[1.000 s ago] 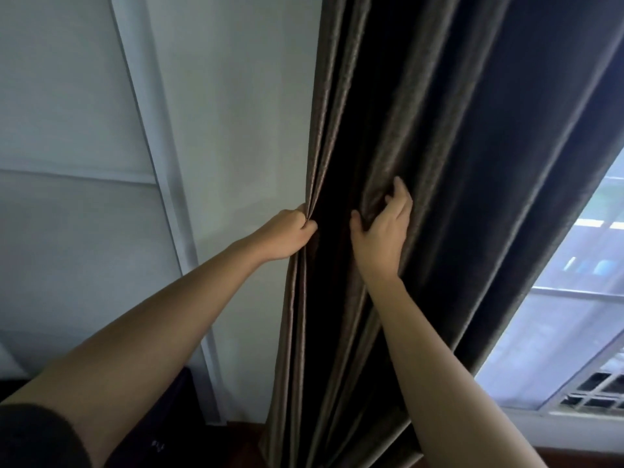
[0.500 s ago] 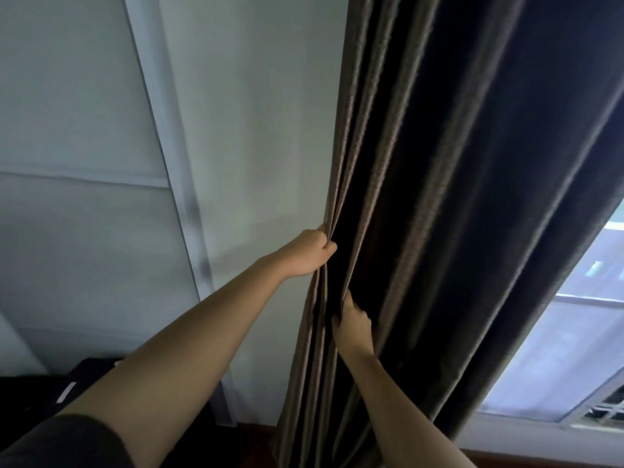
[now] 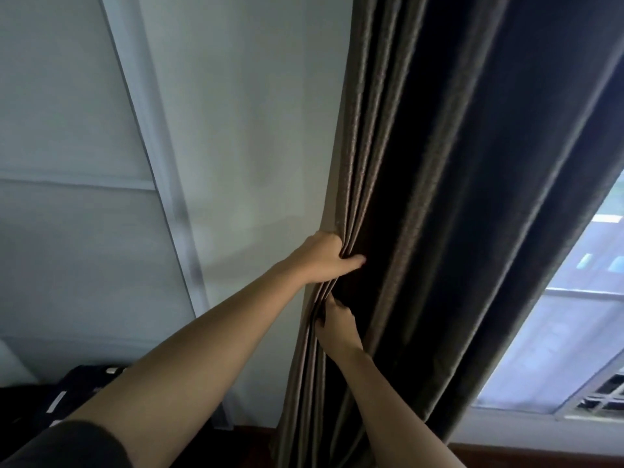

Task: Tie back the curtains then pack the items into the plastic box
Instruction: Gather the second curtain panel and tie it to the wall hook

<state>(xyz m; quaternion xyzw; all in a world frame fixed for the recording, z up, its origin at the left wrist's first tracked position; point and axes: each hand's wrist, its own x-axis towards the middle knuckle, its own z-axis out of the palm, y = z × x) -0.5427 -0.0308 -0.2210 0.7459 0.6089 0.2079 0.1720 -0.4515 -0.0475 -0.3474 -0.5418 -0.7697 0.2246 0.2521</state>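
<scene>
A dark grey-brown curtain point(image 3: 439, 197) hangs in thick folds from the top of the view down to the floor, gathered toward its left edge. My left hand point(image 3: 324, 258) is clenched around the bunched left folds at mid height, thumb pointing right. Just below it, my right hand point(image 3: 337, 324) pinches the same folds, its fingers partly hidden inside the cloth. No tie-back or plastic box is in view.
A pale wall point(image 3: 236, 130) with a vertical white strip point(image 3: 162, 184) stands left of the curtain. A window point(image 3: 574, 315) shows at the right, with a sill below. Dark luggage-like objects point(image 3: 77, 390) sit at the lower left on a dark wooden floor.
My right hand dropped from a flat hold higher on the curtain to a pinch just under my left hand. The left hand kept its grip while more folds bunched together.
</scene>
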